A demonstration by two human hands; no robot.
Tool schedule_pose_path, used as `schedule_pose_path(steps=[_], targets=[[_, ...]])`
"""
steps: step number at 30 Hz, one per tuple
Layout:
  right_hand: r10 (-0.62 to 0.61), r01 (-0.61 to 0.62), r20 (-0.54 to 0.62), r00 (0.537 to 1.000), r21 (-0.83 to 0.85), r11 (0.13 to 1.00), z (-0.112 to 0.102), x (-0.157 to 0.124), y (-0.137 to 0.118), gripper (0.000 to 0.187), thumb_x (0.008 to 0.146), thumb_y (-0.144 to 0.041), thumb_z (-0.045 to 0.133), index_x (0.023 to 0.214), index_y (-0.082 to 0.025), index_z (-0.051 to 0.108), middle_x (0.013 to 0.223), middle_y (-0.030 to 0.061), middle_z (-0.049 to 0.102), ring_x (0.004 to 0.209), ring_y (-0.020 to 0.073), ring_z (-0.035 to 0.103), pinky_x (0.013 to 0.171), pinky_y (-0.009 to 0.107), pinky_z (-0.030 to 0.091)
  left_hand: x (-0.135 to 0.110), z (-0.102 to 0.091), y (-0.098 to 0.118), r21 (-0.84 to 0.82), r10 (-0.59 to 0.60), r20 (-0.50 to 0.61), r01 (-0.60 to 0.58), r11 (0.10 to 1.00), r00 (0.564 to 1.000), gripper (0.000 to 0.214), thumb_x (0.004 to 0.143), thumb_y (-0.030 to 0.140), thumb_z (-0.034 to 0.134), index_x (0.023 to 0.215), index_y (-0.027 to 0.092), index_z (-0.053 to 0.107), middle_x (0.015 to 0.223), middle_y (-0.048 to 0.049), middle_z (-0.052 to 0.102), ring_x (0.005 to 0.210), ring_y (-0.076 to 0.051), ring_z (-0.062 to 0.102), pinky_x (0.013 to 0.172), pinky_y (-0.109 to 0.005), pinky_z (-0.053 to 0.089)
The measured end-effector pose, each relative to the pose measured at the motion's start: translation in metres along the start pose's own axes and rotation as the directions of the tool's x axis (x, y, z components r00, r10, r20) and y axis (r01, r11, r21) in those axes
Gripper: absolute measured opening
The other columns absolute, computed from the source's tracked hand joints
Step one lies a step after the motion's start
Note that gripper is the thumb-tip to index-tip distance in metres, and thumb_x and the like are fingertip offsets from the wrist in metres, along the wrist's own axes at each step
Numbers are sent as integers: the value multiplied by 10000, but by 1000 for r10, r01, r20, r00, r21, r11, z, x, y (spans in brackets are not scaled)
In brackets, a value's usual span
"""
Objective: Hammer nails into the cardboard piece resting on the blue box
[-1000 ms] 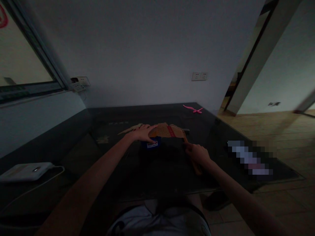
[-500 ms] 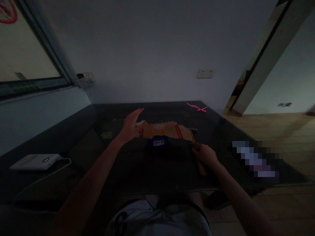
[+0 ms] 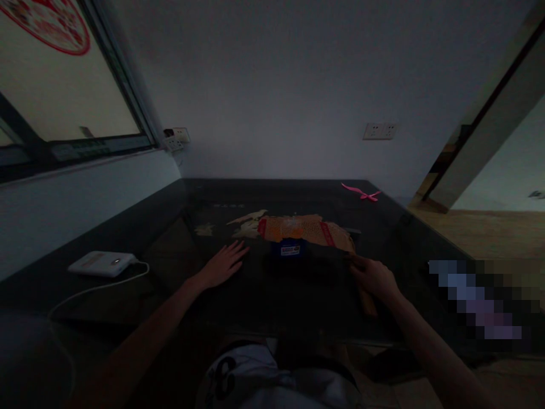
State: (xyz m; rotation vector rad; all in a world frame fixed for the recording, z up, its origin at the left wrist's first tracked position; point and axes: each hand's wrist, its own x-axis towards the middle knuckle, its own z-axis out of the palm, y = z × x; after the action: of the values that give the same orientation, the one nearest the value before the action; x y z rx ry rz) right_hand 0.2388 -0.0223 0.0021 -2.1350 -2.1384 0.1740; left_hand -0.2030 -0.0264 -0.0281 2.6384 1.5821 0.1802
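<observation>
On the dim tabletop (image 3: 276, 298), the left hand (image 3: 223, 264) lies flat, fingers released, while the right hand (image 3: 374, 278) grips a brown strip (image 3: 368, 304) at the end of a patterned sheet (image 3: 304, 229) draped over a blue box (image 3: 291, 249); a pink ribbon (image 3: 361, 193) lies beyond.

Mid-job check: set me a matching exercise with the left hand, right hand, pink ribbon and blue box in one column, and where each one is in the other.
Things
1. left hand
2. right hand
3. pink ribbon
4. blue box

Places
A. under the orange sheet
B. far right corner of the table
C. flat on the table, palm down, left of the sheet
D. closed on a brown strip by the sheet's right end

Pairs: 1-C, 2-D, 3-B, 4-A
</observation>
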Motion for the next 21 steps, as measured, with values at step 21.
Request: schedule_pose_path(steps=[21], targets=[[28, -28, 10, 1000, -32, 999, -2, 0, -5, 430, 823, -423, 386, 1203, -317, 559, 951, 79, 692, 845, 272, 648, 631, 319, 446, 22, -12, 127, -99, 486, 152, -476, 874, 861, 600, 884, 265, 344, 1428, 232, 91, 1492, -34, 102, 1370, -193, 62, 1114, -404, 74]])
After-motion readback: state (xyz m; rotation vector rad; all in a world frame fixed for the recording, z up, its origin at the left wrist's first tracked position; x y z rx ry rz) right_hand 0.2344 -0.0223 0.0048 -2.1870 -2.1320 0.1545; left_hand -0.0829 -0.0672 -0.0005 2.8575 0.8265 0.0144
